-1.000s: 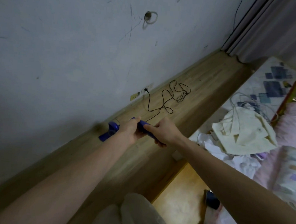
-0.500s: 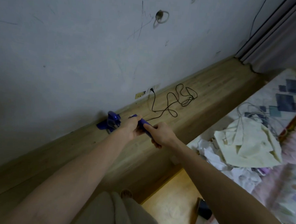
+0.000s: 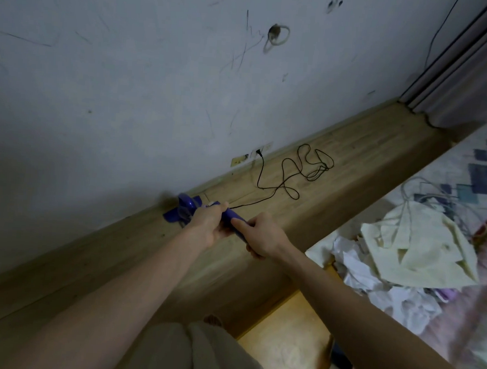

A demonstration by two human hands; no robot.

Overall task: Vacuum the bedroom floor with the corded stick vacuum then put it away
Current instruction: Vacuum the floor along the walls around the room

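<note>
Two hands hold the purple stick vacuum (image 3: 188, 209) out over the raised wooden ledge (image 3: 352, 151) along the scribbled wall (image 3: 128, 91): the left hand (image 3: 208, 225) has its grip curled round the handle, the right hand (image 3: 262, 236) just behind it at four o'clock, fingers wrapped round the same handle. The vacuum's body sits at the wall's foot, blurred. Its black cord (image 3: 300, 173) trails toward one o'clock in loose loops on the ledge, up to a wall socket (image 3: 257, 153), while a bed (image 3: 479, 176) with crumpled cloth (image 3: 415, 252) lies at three o'clock.
</note>
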